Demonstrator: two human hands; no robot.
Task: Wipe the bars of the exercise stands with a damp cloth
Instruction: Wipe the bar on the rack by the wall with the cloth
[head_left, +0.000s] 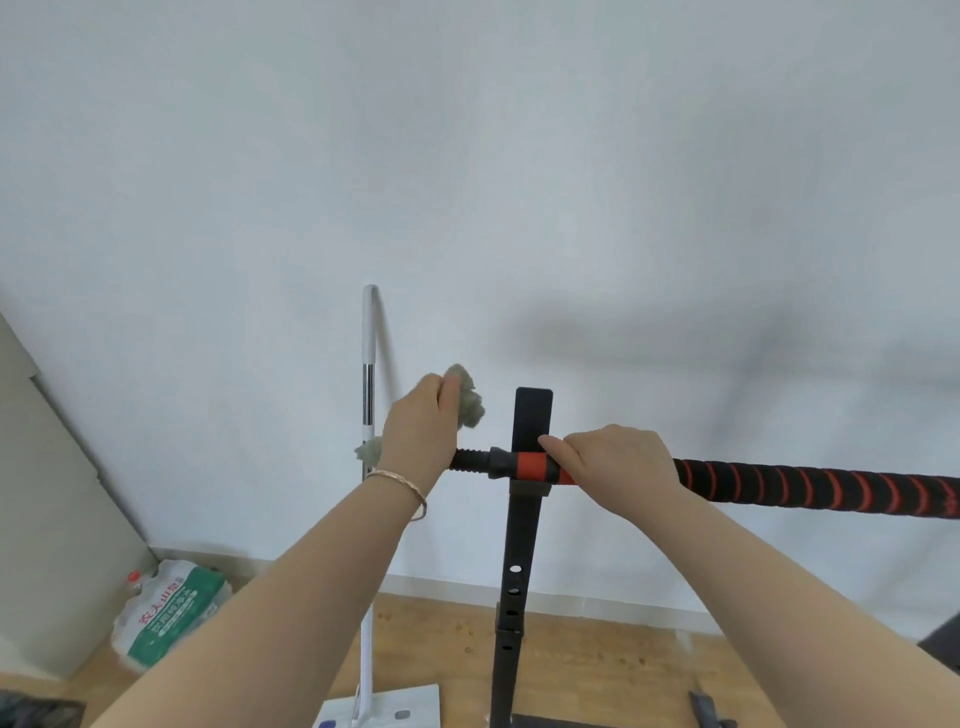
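The fuzzy grey-green cloth (470, 399) is bunched in the left hand (421, 431), its tufts showing above the fingers and below the wrist, at the ribbed black left end of the bar (810, 486). The bar's long axis runs level, left to right (black foam with a red spiral wrap). The right hand (618, 462) curls over it just right of the black, hole-punched upright (521, 545). A white mop (368, 395) leans on the wall behind.
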